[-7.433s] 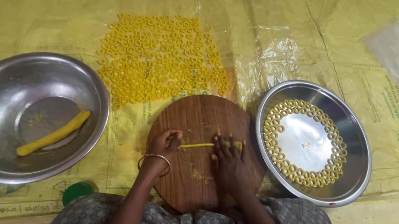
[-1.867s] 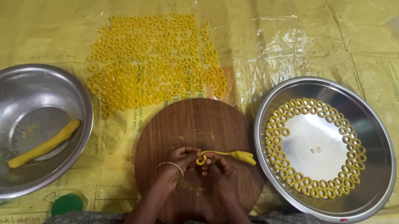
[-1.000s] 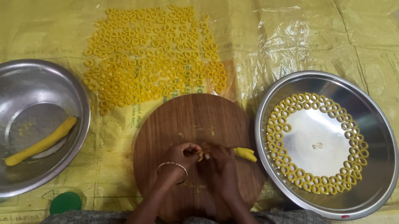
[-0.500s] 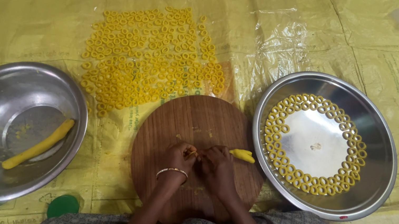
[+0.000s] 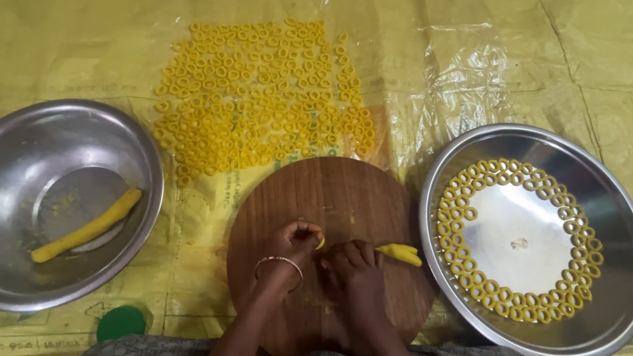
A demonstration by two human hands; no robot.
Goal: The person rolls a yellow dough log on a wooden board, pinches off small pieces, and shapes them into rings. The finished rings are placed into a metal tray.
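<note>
Both hands rest on a round wooden board (image 5: 347,200). My left hand (image 5: 291,248), with a bangle at the wrist, pinches a small bit of yellow dough at its fingertips. My right hand (image 5: 353,270) lies next to it, fingers curled over a thin yellow dough strip (image 5: 401,253) whose free end pokes out to the right. The two hands nearly touch. To the right stands a steel plate (image 5: 618,251) with yellow dough rings (image 5: 486,285) laid in rows round its inside.
A steel bowl (image 5: 7,154) at the left holds a thick yellow dough roll (image 5: 87,225). Several dough rings (image 5: 261,101) are spread on the yellow plastic sheet beyond the board. A green lid (image 5: 122,322) lies near the bowl.
The dough strip sticking out to the right has grown shorter. Both hands have drawn close together at the board's middle and stayed there.
</note>
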